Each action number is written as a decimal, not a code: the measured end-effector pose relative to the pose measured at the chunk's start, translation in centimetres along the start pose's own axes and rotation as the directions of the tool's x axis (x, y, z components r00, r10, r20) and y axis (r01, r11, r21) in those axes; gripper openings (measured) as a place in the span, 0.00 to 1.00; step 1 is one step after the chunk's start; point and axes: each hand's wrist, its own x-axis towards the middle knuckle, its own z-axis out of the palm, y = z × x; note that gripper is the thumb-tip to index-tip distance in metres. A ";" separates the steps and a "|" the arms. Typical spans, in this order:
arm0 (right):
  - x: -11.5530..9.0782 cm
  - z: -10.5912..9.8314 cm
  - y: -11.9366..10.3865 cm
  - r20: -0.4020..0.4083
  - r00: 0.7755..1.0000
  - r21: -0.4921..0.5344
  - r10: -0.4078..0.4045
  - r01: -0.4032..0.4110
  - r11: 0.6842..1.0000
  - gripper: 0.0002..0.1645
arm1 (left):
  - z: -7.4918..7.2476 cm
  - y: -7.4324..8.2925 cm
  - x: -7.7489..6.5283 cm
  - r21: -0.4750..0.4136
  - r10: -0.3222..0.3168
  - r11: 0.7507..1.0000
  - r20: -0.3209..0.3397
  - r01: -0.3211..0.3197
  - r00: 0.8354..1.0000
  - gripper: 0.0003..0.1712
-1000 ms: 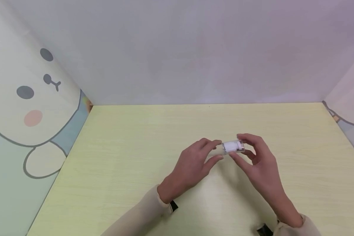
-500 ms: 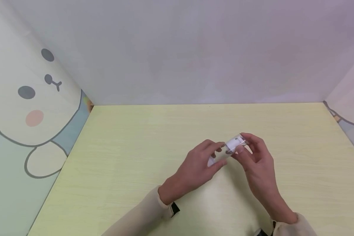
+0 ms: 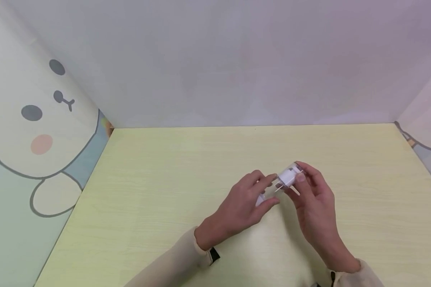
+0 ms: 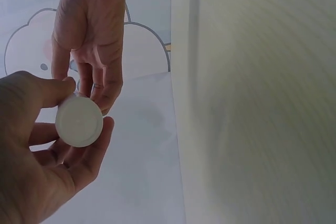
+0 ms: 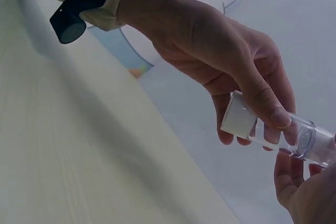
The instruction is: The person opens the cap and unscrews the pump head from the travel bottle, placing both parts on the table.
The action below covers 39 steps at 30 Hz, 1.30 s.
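Head view: left hand [image 3: 238,205] and right hand [image 3: 317,203] both grip the clear cylinder [image 3: 287,176], right of centre. I'd guess light, stiff, slick plastic; I'd hold it mid-length, gently.

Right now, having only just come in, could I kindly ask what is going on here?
Someone is holding a slim clear container tilted, raised above the pale table. The left grip is around the part next to its white round end, while the right grip holds it towards the opposite end, where a white section shows. Whether it is being turned or pulled, I cannot tell from these pictures.
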 end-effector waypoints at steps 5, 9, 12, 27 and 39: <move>0.0 0.2 0.1 -0.038 0.999 -0.008 -0.019 0.018 1.000 0.24 | -0.1 0.2 0.0 -0.005 -0.021 1.000 0.025 0.021 0.999 0.29; 0.0 0.4 0.1 -0.067 0.996 -0.009 -0.057 0.056 0.998 0.22 | 0.0 0.3 -0.1 0.003 -0.034 0.999 0.047 0.033 0.998 0.29; 0.0 0.3 0.1 -0.073 0.993 0.006 -0.096 0.097 0.995 0.21 | 0.1 0.4 -0.1 0.014 -0.028 1.000 0.056 0.027 0.998 0.30; 0.3 -0.2 0.2 -0.010 0.990 0.081 -0.140 0.141 0.987 0.21 | 0.0 0.6 -0.1 -0.017 -0.094 0.995 0.103 0.096 0.990 0.32; 1.3 -0.8 -0.2 -0.027 0.994 -0.002 -0.107 0.107 0.994 0.21 | -0.1 0.5 0.0 -0.068 -0.202 0.975 0.148 0.214 0.968 0.30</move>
